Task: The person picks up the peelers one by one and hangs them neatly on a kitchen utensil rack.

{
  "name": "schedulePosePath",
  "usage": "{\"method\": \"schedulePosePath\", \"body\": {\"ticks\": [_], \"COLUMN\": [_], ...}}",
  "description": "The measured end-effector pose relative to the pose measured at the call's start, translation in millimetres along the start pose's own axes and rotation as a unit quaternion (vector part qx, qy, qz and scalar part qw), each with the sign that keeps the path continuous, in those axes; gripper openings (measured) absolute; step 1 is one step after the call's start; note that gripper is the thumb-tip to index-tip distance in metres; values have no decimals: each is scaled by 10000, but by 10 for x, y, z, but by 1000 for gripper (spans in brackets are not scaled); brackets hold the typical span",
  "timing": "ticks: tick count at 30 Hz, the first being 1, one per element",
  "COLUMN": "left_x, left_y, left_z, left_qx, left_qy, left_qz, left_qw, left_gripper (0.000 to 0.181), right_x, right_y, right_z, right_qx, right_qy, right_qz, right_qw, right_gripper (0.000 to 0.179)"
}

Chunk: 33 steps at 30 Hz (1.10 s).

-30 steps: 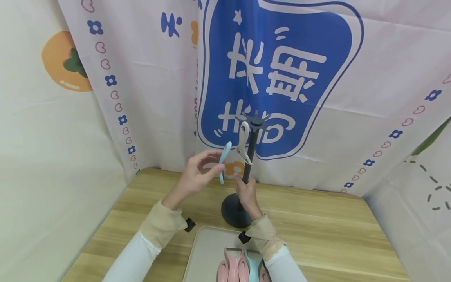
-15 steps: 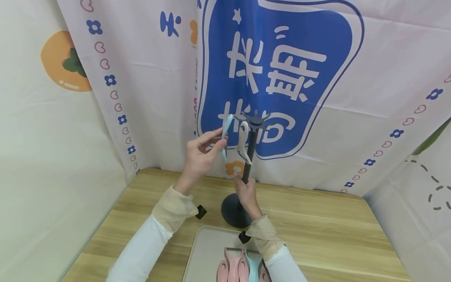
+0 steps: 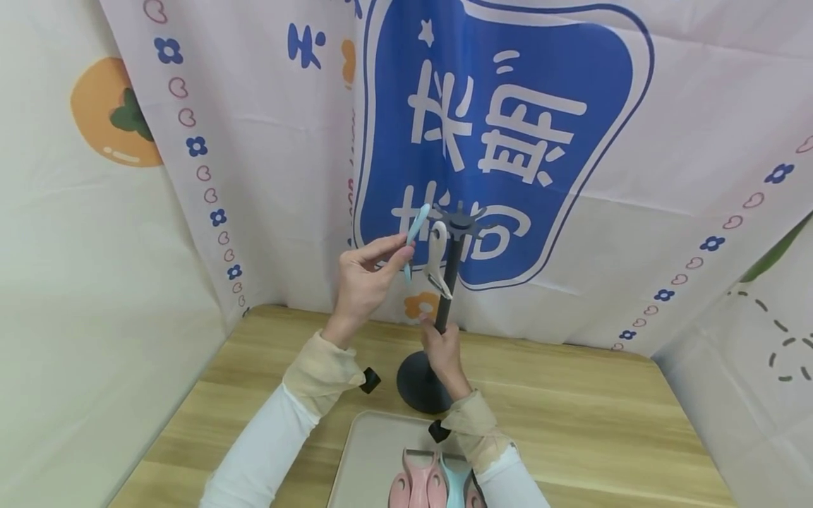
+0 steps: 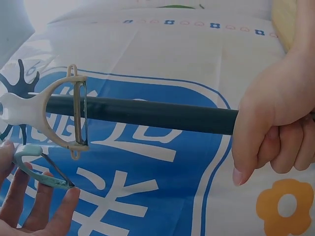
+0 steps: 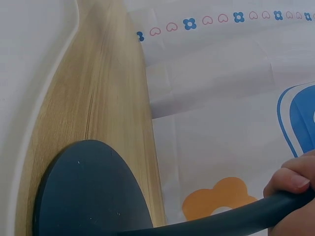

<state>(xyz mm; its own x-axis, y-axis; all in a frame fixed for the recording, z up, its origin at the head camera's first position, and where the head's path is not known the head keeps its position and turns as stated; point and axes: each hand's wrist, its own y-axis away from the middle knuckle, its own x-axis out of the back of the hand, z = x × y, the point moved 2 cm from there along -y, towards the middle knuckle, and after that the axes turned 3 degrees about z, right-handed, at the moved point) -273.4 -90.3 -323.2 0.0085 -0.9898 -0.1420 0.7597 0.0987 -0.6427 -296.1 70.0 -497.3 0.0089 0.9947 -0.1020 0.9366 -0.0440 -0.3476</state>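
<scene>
My left hand [image 3: 367,279] pinches a light blue peeler [image 3: 417,226] between thumb and fingers, its top end close to the hooks of a dark stand [image 3: 452,268]. In the left wrist view the blade end of this blue peeler [image 4: 34,153] shows, its handle mostly out of sight. A white peeler [image 3: 436,254] hangs from one hook, blade end down, just right of the blue one. Lower on the pole, my right hand [image 3: 444,353] grips the stand. Its round base [image 5: 93,191] rests on the wooden table.
A beige tray [image 3: 362,451] lies in front of the stand, with pink peelers [image 3: 419,480] and another light blue peeler [image 3: 456,483] in it. Behind the table [image 3: 571,409] hangs a printed cloth [image 3: 286,176]. More hooks spread around the stand's top.
My left hand has risen and moved right with the blue peeler, bringing it beside the stand's top, and the peeler now leans toward the hooks. The right hand stays on the pole.
</scene>
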Motion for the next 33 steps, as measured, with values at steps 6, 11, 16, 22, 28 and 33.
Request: {"method": "schedulePosePath", "body": {"ticks": [6, 11, 16, 22, 28, 33], "left_x": [-47, -87, -99, -112, -133, -135], "left_y": [-45, -46, -17, -3, 10, 32], "left_z": [-9, -39, -75, -109, -117, -116], "left_qx": [-92, -64, -16, 94, 200, 298], "left_qy": [-40, -1, 12, -128, -65, -48], "left_qz": [-36, -58, -113, -419, -702, -761], "left_qw": [9999, 10000, 9999, 9990, 9973, 9966], "left_gripper": [26, 26, 26, 28, 32, 34], "right_x": [0, 14, 17, 15, 13, 9], "right_y": [-39, -36, -32, -27, -20, -11], "right_z": [-9, -1, 4, -6, -19, -11], "right_qx": [137, 123, 53, 15, 17, 5], "right_qy": [-53, -19, 19, 28, 115, 171], "right_qz": [-41, -73, -115, -110, -54, -72], "right_qw": [9999, 9999, 9999, 9999, 9999, 9998], "right_gripper": [61, 62, 62, 62, 62, 61]}}
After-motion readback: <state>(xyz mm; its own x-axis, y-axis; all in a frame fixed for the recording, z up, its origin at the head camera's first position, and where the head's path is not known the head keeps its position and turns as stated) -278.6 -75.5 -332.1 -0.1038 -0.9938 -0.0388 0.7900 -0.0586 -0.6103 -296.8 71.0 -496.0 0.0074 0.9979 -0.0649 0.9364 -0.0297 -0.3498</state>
